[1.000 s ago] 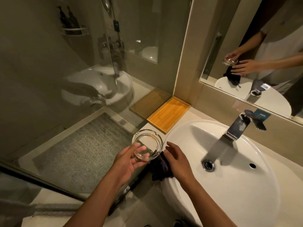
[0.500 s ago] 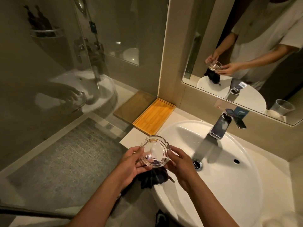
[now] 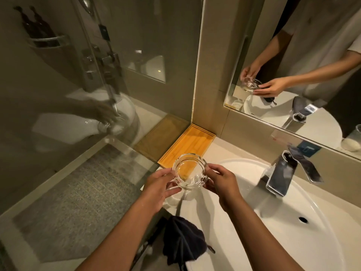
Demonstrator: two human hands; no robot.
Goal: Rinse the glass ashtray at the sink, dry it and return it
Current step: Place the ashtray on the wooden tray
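Nearest the camera, one dark cloth (image 3: 183,243) lies crumpled on the front rim of the single white sink (image 3: 293,241), apart from both hands. Just beyond it, the left hand (image 3: 160,184) and the right hand (image 3: 222,184) together hold one glass ashtray (image 3: 189,174) in the air, above the sink's left edge and the counter. Each hand is part closed, fingers curled onto the ashtray's wall from opposite sides, thumbs on the near side; the ashtray's bowl tilts toward the camera. Whether it is still wet cannot be told.

Judging by the cloth set down and the hands carrying the piece toward the corner, the step in hand looks like the return. The next move likely calls for carrying it further forward and lowering it flat onto the one wooden tray (image 3: 187,143), which stands bare in the corner beyond the ashtray, then loosening both grips.

Further right stands one chrome tap (image 3: 281,173), with no water seen running. Behind it hangs one mirror (image 3: 293,55).
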